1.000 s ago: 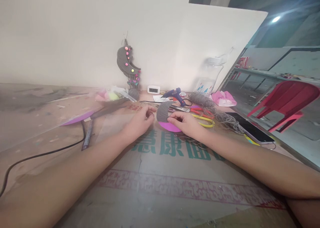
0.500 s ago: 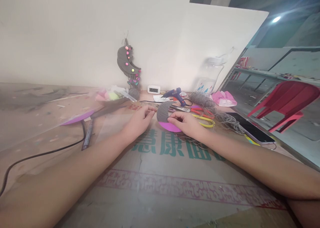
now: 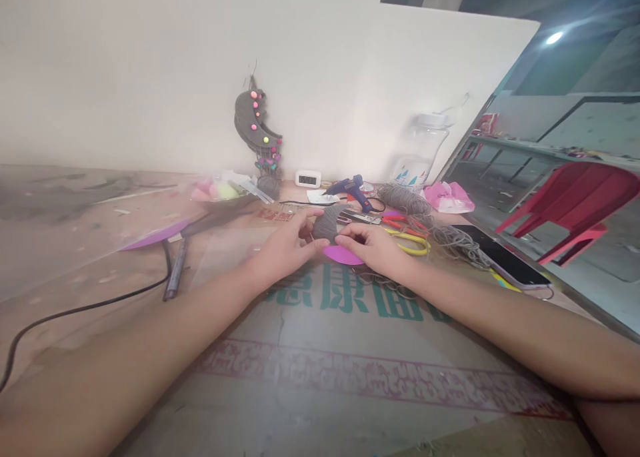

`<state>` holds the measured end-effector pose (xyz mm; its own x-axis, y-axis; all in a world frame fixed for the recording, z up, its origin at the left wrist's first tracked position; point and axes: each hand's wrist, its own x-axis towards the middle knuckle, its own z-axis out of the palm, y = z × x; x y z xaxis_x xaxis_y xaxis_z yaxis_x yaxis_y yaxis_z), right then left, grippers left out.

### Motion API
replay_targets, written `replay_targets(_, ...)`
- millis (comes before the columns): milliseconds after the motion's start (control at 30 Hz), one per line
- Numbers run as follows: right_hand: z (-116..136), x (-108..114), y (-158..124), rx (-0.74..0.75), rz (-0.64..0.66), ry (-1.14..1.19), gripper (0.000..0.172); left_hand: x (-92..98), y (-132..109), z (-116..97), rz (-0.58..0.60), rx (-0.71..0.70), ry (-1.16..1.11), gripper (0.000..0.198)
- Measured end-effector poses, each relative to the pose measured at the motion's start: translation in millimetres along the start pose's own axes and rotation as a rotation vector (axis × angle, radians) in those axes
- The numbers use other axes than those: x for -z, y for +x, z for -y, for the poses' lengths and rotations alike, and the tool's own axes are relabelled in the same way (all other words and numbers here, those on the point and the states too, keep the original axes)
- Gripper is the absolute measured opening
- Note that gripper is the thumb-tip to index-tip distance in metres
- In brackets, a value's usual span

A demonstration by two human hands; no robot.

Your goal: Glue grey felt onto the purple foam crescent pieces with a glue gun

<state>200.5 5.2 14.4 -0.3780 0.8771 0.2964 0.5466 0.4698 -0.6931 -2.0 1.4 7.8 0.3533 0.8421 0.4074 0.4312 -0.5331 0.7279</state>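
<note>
A purple crescent-shaped card [image 3: 343, 255], its upper part wrapped in grey yarn [image 3: 327, 222], is held over the table between my two hands. My right hand [image 3: 375, 247] pinches its right side between thumb and fingers. On the left edge, my left hand [image 3: 293, 243] closes with its fingertips at the wrapped part and its thumb low near the bare purple. Loose grey yarn [image 3: 385, 285] lies beneath my right hand. Just behind the hands are yellow-handled scissors [image 3: 413, 243], red-handled pliers [image 3: 400, 225] and a blue glue gun [image 3: 353, 190].
A finished-looking grey crescent with pompoms [image 3: 250, 120] hangs on the wall. A white digital clock [image 3: 307, 178], a clear bottle [image 3: 420, 150] and grey yarn [image 3: 405, 198] stand at the back. A phone [image 3: 505, 257] lies right; a pen [image 3: 176, 270] and black cable [image 3: 90, 305] left.
My left hand has moved right, from just beside the crescent onto its left edge, and closed there. My right hand keeps its pinch in nearly the same place.
</note>
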Motion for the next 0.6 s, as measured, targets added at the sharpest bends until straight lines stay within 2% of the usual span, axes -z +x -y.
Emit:
replay_targets(167, -1.1, -0.5, 0.6, -0.010, 0.011, -0.002, 0.028, -0.3, 0.2, 0.9, -0.038, -0.017, 0.006, 0.044)
replay_targets(300, 0.3, -1.0, -0.1, -0.010, 0.013, 0.001, 0.028, 1.0, 1.8, 3.0, -0.035, 0.043, -0.041, 0.044)
replay_targets(400, 1.6, -0.2, -0.9, 0.002, 0.021, -0.004, 0.028, 1.1, 3.3, 6.5, -0.007, 0.074, -0.038, 0.035)
replay_targets(600, 2.6, 2.9, -1.2, 0.029, 0.003, 0.028, 0.042, 0.9, 3.2, 10.8, -0.012, 0.112, -0.002, 0.035)
